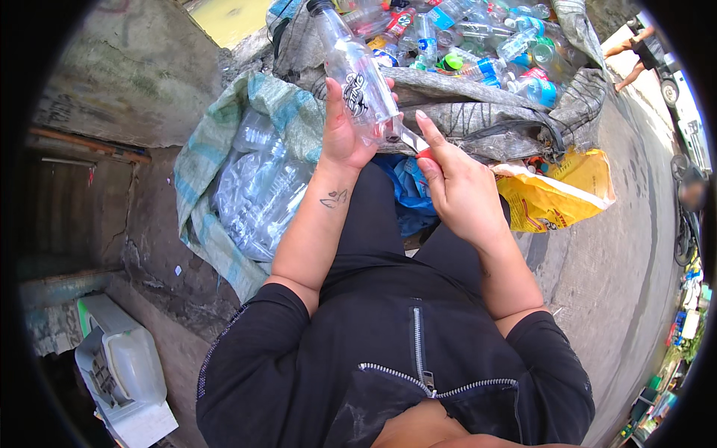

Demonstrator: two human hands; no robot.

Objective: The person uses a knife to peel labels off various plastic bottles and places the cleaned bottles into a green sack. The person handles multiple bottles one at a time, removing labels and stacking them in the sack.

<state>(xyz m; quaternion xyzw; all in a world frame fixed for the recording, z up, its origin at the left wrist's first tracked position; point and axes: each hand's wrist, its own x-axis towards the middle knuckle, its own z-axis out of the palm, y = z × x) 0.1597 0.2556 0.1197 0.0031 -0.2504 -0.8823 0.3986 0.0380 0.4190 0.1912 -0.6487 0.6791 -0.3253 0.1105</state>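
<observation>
A clear plastic bottle (340,56) with a dark cap and black printed lettering tilts up and away, its base toward me. My left hand (346,138) is closed around its lower part, palm up. In my right hand (463,187) is a small knife (411,140) with a red handle, mostly hidden by the fingers. The index finger stretches along it. Its blade lies at the bottle's bottom end; whether it cuts into the plastic, I cannot tell. Below the hands, between my legs, sits a blue plastic bag (412,198).
Ahead, a large grey sack (515,123) is heaped with mixed bottles. At left, a green-and-white woven sack (200,164) holds clear bottles. A yellow sack (564,187) lies at right. Concrete walls (127,82) and a translucent plastic container (134,366) are at left. A person (648,56) and vehicles appear far right.
</observation>
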